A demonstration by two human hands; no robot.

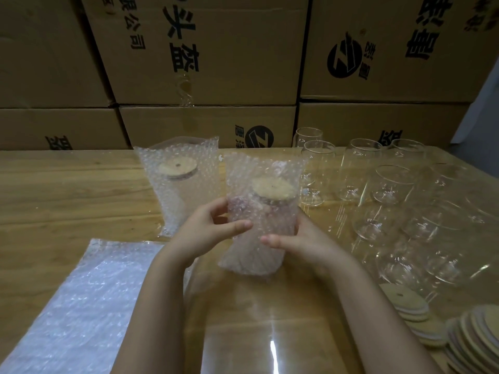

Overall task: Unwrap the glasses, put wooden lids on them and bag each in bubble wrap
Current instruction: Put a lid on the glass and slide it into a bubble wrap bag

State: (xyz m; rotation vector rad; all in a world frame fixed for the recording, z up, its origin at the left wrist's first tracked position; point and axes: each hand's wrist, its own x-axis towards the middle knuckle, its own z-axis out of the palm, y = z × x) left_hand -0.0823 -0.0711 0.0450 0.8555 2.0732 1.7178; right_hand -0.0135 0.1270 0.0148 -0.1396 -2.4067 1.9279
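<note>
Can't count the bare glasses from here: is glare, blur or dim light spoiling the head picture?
Head view: dim, warm light; a white glare streak on the light-brown wooden table near the bottom edge; the clear empty glasses at right smear together under wide-angle stretch; the bubble-wrapped glass with round wooden lid at centre is sharper.

Clear, dimpled bubble-wrap bags [263, 211]; pale tan wooden lids [413, 306]; colourless glasses [359, 168]; honey-brown grained table [67, 190]; brown cartons [205, 49] printed black.
</note>
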